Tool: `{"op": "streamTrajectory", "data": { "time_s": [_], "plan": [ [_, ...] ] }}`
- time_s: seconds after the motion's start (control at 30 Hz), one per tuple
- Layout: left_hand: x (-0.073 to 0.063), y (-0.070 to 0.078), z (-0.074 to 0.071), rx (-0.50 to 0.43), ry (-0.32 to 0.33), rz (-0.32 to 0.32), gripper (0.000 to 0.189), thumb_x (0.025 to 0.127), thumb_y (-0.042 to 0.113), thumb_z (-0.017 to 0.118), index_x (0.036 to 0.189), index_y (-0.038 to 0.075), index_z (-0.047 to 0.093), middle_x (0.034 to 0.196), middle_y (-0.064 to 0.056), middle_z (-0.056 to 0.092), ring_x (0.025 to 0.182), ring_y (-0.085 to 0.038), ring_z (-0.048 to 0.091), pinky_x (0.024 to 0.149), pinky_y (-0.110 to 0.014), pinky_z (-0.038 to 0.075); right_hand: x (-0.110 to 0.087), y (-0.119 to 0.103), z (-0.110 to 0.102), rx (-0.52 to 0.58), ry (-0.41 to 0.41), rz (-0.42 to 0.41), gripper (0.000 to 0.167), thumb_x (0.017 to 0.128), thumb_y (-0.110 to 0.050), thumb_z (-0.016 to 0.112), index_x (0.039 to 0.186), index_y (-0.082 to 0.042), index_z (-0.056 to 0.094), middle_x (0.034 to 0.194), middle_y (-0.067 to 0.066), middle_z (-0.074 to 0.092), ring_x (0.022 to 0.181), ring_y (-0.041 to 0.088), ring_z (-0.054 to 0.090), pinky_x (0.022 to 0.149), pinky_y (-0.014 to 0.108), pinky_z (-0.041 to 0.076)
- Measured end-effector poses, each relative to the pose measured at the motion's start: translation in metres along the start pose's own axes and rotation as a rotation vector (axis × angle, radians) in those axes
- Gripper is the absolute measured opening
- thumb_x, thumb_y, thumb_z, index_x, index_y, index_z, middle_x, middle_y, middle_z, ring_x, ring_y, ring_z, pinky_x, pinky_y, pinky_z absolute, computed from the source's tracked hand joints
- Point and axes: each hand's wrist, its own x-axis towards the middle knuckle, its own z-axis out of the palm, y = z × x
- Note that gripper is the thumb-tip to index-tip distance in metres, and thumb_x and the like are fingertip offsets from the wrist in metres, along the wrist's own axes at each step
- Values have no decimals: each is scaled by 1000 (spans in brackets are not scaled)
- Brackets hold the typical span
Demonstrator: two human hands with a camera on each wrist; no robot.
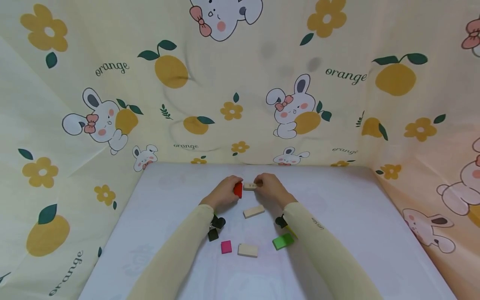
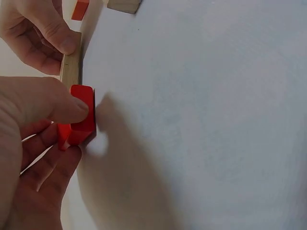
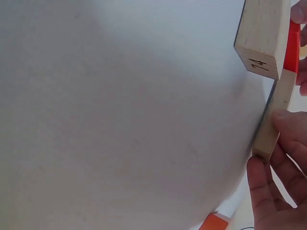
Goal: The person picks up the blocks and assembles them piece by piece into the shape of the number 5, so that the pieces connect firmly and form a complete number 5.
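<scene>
In the head view my left hand grips a red block at the far middle of the table. Thumb and fingers pinch that red block on either side in the left wrist view. My right hand pinches the right end of a pale wooden block. In the right wrist view this wooden block stands on edge, its far end right at the red block. A second wooden block, marked 74 on one end, lies closer in.
Nearer the front lie a pink block, another wooden block and a green block. A yellow edge shows beside the right sleeve. An orange block appears in the right wrist view. Patterned cloth hangs around the white table.
</scene>
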Motion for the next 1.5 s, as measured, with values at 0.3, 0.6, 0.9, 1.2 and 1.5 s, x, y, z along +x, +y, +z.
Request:
{"op": "streamTrajectory", "data": {
  "time_s": [0.3, 0.6, 0.9, 1.2, 1.5],
  "plan": [
    [3, -5, 3, -1, 1, -20, 66, 95, 7, 80, 155, 6, 55, 150, -11, 57, 128, -27, 55, 115, -44, 47, 0, -4, 3, -7, 8, -13, 21, 100, -9, 76, 121, -7, 78, 111, 6, 72, 103, 27, 61, 102, 46, 53],
    [5, -2, 5, -27, 1, -23, 65, 94, 6, 80, 154, 5, 55, 148, -12, 59, 126, -28, 56, 114, -45, 47, 1, -2, 5, 5, 7, -33, 19, 100, -7, 75, 119, -6, 78, 106, 6, 71, 99, 26, 61, 99, 46, 54],
    [3, -1, 4, -29, 2, -28, 65, 95, 6, 79, 155, 4, 55, 149, -12, 58, 128, -28, 56, 116, -44, 46, 3, -3, 6, 4, 8, -27, 21, 100, -7, 73, 121, -5, 77, 109, 6, 72, 102, 27, 61, 101, 47, 53],
    [5, -2, 5, -44, -4, -40, 64, 96, 6, 79, 156, 6, 54, 149, -11, 58, 126, -27, 55, 116, -44, 46, 4, -6, 7, -5, -3, 4, 22, 101, -7, 75, 123, -7, 77, 113, 7, 71, 105, 28, 61, 105, 48, 52],
    [3, -3, 8, -36, 11, -15, 66, 95, 4, 79, 156, 4, 54, 151, -12, 57, 130, -28, 56, 118, -44, 45, 5, -5, 10, -22, -14, 11, 25, 102, -9, 74, 127, -8, 76, 117, 7, 70, 108, 29, 59, 108, 50, 50]
  ]
}}
